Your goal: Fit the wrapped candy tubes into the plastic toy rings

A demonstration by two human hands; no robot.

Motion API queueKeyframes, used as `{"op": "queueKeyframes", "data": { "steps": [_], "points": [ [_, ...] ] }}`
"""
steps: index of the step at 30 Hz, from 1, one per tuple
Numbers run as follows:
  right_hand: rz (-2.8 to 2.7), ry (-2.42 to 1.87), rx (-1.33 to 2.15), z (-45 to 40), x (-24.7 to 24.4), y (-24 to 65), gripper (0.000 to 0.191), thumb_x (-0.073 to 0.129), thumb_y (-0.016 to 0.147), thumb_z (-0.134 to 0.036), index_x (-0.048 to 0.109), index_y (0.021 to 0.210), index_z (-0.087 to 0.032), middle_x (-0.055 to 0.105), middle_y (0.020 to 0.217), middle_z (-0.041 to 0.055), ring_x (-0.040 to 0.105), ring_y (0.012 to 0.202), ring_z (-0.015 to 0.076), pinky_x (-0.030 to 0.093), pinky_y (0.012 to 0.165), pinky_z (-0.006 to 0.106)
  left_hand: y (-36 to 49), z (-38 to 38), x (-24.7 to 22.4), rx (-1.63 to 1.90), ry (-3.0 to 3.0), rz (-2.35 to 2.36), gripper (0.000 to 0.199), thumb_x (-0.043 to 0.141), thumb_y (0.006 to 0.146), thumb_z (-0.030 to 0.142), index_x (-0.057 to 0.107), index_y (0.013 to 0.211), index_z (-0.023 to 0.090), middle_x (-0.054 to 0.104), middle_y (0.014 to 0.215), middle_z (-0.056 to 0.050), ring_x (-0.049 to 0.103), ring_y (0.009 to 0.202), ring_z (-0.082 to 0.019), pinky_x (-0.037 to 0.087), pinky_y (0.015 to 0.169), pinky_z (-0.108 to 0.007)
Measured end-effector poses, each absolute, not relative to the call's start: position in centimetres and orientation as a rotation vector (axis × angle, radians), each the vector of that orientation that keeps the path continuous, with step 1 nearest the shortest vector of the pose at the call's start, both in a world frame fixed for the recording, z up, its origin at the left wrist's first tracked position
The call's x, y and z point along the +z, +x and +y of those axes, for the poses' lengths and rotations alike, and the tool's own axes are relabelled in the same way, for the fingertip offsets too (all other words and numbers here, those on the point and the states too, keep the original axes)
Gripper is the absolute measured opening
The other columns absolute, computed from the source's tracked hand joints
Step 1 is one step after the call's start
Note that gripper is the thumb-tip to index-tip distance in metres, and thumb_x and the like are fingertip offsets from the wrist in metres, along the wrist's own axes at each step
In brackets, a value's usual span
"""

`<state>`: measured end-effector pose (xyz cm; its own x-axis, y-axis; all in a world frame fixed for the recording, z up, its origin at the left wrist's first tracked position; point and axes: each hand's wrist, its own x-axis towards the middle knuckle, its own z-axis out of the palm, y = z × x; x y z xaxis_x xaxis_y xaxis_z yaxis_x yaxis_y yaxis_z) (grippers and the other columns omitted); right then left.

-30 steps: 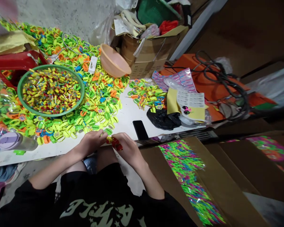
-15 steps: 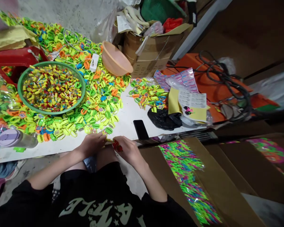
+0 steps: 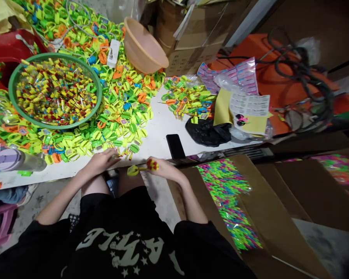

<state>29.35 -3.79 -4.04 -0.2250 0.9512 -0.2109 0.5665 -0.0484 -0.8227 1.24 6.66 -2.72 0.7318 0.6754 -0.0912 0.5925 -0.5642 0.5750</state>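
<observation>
My right hand [image 3: 160, 168] is closed on a small toy [image 3: 136, 169] with a yellow-green loop at one end and a red and yellow part beside the fingers. It is held over my lap at the table edge. My left hand [image 3: 102, 159] rests by the table's front edge, its fingertips at small yellow and red pieces [image 3: 129, 154]; whether it grips one is too small to tell. Beyond it spreads a heap of green, yellow and orange plastic pieces [image 3: 119, 112]. A green basket [image 3: 100, 95] full of small yellow and red parts stands at the left.
A black phone [image 3: 175, 146], a black plastic bag [image 3: 208, 133] and a smaller pile of pieces [image 3: 189, 99] lie to the right. An orange bowl [image 3: 145, 48] stands behind. A lidded bottle [image 3: 20, 160] is at left. A carton [image 3: 258, 209] with colourful packed pieces is at lower right.
My hands have moved apart. The toy, earlier between both hands, now sticks out from my right hand alone. My left hand has shifted left and forward to the small pieces. The view has tilted down.
</observation>
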Motion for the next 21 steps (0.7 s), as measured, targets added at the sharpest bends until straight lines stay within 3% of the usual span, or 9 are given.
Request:
{"op": "queueKeyframes", "data": {
  "steps": [2, 5, 7, 11, 15, 21],
  "points": [
    [-1.503, -1.668, 0.969, -2.9, -4.3, 32.7, 0.020, 0.062, 0.071, -0.030, 0.056, 0.086, -0.018, 0.062, 0.076, -0.0008, 0.056, 0.065, 0.0123, 0.045, 0.061, 0.023, -0.7, 7.2, -2.2, 0.184, 2.355, 1.045, 0.039, 0.036, 0.092, 0.050, 0.059, 0.111, 0.026, 0.062, 0.116, -0.002, 0.060, 0.100, -0.019, 0.045, 0.084, -0.028],
    [-0.810, -1.707, 0.310, -1.9, -5.6, 36.6, 0.031, 0.063, 0.069, -0.039, 0.050, 0.090, -0.020, 0.061, 0.087, 0.0017, 0.052, 0.059, 0.0106, 0.046, 0.055, 0.025, -3.6, 7.1, -2.4, 0.156, 2.304, 1.152, 0.043, 0.033, 0.092, 0.053, 0.060, 0.112, 0.026, 0.064, 0.114, -0.003, 0.061, 0.097, -0.020, 0.045, 0.084, -0.029],
    [-0.626, -1.720, 0.155, -1.7, -6.9, 37.3, 0.033, 0.064, 0.067, -0.040, 0.049, 0.089, -0.020, 0.061, 0.089, 0.0021, 0.050, 0.054, 0.0093, 0.046, 0.053, 0.025, -5.3, 6.5, -3.2, 0.130, 2.240, 1.203, 0.044, 0.033, 0.091, 0.054, 0.061, 0.111, 0.026, 0.064, 0.114, -0.003, 0.061, 0.097, -0.021, 0.045, 0.085, -0.030],
    [-0.872, -1.797, 0.515, -2.9, -9.5, 33.8, 0.034, 0.067, 0.063, -0.040, 0.053, 0.086, -0.019, 0.059, 0.073, -0.0002, 0.056, 0.061, 0.0130, 0.048, 0.061, 0.028, -8.0, 4.7, -5.1, 0.092, 2.112, 1.284, 0.044, 0.034, 0.090, 0.055, 0.061, 0.109, 0.026, 0.065, 0.116, -0.003, 0.062, 0.099, -0.021, 0.046, 0.086, -0.030],
    [-1.311, -1.760, 0.910, -4.8, -10.9, 28.0, 0.031, 0.064, 0.067, -0.040, 0.057, 0.087, -0.019, 0.065, 0.078, 0.0029, 0.061, 0.070, 0.0169, 0.049, 0.069, 0.030, -9.6, 2.4, -5.6, 0.091, 2.070, 1.326, 0.043, 0.035, 0.089, 0.054, 0.062, 0.107, 0.026, 0.066, 0.113, -0.002, 0.061, 0.101, -0.022, 0.045, 0.089, -0.030],
    [-1.629, -1.753, 1.049, -7.7, -11.2, 23.8, 0.030, 0.061, 0.071, -0.036, 0.059, 0.096, -0.020, 0.068, 0.080, 0.0027, 0.063, 0.072, 0.0180, 0.048, 0.072, 0.030, -10.4, -2.1, -5.4, 0.142, 2.065, 1.354, 0.042, 0.035, 0.090, 0.051, 0.062, 0.109, 0.024, 0.068, 0.110, -0.003, 0.063, 0.096, -0.021, 0.047, 0.084, -0.029]
  ]
}}
